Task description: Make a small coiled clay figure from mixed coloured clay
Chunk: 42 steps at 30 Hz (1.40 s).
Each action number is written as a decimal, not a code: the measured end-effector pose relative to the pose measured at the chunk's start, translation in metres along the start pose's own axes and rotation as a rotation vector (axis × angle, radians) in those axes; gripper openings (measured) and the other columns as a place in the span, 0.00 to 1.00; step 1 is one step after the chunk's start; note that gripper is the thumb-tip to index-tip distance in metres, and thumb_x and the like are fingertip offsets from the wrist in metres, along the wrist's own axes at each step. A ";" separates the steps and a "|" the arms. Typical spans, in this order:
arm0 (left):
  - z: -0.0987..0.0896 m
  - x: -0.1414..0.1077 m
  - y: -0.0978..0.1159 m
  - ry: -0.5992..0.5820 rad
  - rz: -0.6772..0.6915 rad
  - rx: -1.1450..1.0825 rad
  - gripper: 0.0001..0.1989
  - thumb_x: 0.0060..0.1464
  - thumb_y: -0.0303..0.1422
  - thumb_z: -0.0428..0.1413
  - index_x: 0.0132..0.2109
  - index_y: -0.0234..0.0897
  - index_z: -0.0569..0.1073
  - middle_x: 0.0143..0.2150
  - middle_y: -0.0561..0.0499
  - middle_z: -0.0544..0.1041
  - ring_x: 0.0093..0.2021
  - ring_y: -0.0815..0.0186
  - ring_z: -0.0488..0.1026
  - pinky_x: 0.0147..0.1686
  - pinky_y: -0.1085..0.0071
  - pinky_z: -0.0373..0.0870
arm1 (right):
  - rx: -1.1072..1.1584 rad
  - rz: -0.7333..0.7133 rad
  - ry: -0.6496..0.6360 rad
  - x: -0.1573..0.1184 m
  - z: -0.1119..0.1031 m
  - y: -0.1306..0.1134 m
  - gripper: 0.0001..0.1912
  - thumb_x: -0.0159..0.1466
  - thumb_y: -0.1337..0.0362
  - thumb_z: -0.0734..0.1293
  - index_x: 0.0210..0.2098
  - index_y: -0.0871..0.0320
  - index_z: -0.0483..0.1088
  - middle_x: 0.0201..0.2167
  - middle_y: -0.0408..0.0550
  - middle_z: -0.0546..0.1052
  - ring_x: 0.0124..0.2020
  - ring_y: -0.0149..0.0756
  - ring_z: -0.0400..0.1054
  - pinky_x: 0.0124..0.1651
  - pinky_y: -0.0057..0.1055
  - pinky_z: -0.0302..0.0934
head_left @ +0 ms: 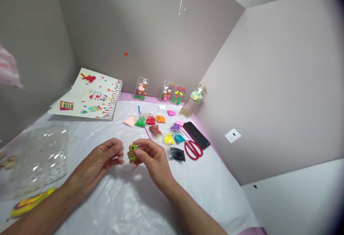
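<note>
My right hand is closed on a small lump of swirled green, yellow and brownish modelling clay, held between thumb and fingers above the table. Just to the left of the lump is my left hand, a small gap apart from it. Its fingers are curled in towards the thumb, and whatever they may pinch is too small or hidden to make out. Beyond both hands lie several small bags of coloured clay, among them red, green, brown, yellow and black.
Red-handled scissors and a black phone lie at the right, a bottle behind them. Decorated clear cases lean on the wall. Decorated paper stands back left, a clear plastic tray and a yellow patterned object nearer.
</note>
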<state>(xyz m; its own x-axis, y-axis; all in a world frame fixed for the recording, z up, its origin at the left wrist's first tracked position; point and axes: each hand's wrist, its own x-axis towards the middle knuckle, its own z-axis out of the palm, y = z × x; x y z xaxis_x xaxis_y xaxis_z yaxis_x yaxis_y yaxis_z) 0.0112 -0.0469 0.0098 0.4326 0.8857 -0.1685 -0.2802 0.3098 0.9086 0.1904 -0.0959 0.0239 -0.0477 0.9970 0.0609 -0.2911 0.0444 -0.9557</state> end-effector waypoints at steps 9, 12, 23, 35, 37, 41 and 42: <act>-0.001 0.000 0.001 0.092 0.022 -0.027 0.14 0.44 0.40 0.74 0.35 0.39 0.81 0.35 0.54 0.77 0.36 0.68 0.76 0.41 0.76 0.79 | 0.007 0.030 0.012 0.000 0.000 -0.004 0.17 0.58 0.54 0.77 0.43 0.55 0.78 0.31 0.44 0.80 0.31 0.34 0.75 0.33 0.30 0.72; -0.001 -0.001 0.001 0.090 0.016 -0.029 0.14 0.45 0.40 0.74 0.38 0.41 0.82 0.37 0.54 0.79 0.39 0.67 0.78 0.44 0.76 0.79 | 0.004 0.019 0.010 0.000 0.001 -0.004 0.15 0.59 0.55 0.76 0.42 0.55 0.78 0.30 0.43 0.79 0.31 0.33 0.75 0.33 0.29 0.71; -0.007 -0.003 0.006 0.136 0.077 -0.027 0.15 0.51 0.45 0.70 0.36 0.41 0.78 0.34 0.57 0.77 0.35 0.70 0.76 0.40 0.79 0.80 | -0.135 0.072 0.009 0.003 -0.001 0.008 0.14 0.59 0.59 0.75 0.43 0.56 0.77 0.32 0.43 0.79 0.33 0.33 0.74 0.35 0.29 0.70; -0.003 0.005 -0.001 0.216 0.050 -0.067 0.21 0.37 0.45 0.76 0.37 0.40 0.85 0.40 0.53 0.84 0.37 0.68 0.80 0.41 0.79 0.81 | -0.127 0.034 0.013 0.004 -0.003 0.008 0.17 0.58 0.60 0.76 0.46 0.56 0.77 0.32 0.42 0.78 0.32 0.32 0.73 0.37 0.30 0.70; -0.004 0.005 -0.002 0.213 0.043 -0.066 0.21 0.38 0.45 0.76 0.39 0.41 0.86 0.43 0.53 0.85 0.39 0.68 0.81 0.43 0.80 0.80 | -0.130 0.038 0.015 0.003 -0.003 0.006 0.16 0.58 0.60 0.76 0.46 0.56 0.77 0.32 0.42 0.78 0.32 0.32 0.73 0.38 0.30 0.70; -0.007 0.003 -0.002 0.193 0.036 -0.049 0.19 0.39 0.42 0.76 0.40 0.44 0.85 0.39 0.56 0.84 0.39 0.69 0.81 0.45 0.80 0.80 | -0.133 0.045 0.020 0.002 -0.001 0.002 0.15 0.58 0.60 0.76 0.45 0.56 0.77 0.32 0.42 0.78 0.32 0.32 0.73 0.38 0.31 0.70; -0.007 0.003 -0.001 0.189 0.040 -0.043 0.19 0.40 0.42 0.76 0.41 0.45 0.84 0.38 0.57 0.83 0.38 0.70 0.81 0.45 0.80 0.80 | -0.134 0.046 0.021 0.001 -0.001 0.001 0.15 0.58 0.60 0.76 0.44 0.55 0.77 0.32 0.42 0.79 0.32 0.32 0.73 0.38 0.31 0.70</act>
<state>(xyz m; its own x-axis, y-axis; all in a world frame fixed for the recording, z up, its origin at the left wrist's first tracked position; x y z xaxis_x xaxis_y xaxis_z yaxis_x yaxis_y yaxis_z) 0.0067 -0.0419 0.0052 0.2534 0.9454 -0.2052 -0.3317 0.2841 0.8996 0.1910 -0.0944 0.0226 -0.0375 0.9992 0.0119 -0.1589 0.0058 -0.9873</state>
